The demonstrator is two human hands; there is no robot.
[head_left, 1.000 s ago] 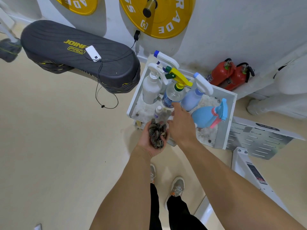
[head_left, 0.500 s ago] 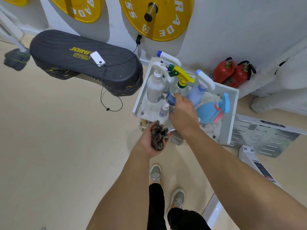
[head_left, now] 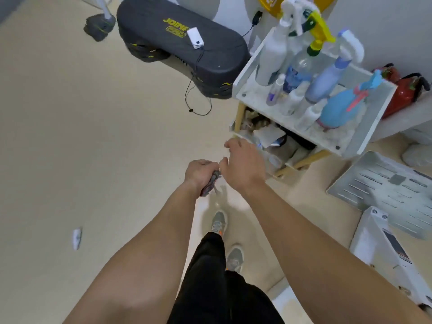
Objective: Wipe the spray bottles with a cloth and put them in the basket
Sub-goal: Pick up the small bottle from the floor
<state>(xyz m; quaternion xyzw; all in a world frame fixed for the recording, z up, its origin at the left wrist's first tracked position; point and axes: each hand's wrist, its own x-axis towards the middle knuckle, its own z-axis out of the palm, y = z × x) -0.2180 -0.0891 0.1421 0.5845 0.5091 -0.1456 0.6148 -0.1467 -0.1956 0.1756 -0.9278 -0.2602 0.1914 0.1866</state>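
Standing on beige floor (head_left: 70, 148), a white cart (head_left: 251, 91) holds spray bottles (head_left: 301, 66)

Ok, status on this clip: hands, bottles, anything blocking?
Left hand grips cloth. Right hand curled beside it, grasp unclear through blur. Spray bottles standing in white tray. No obstruction seen.

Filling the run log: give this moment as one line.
left hand: grips cloth | right hand: beside cloth, grip unclear | bottles: in tray
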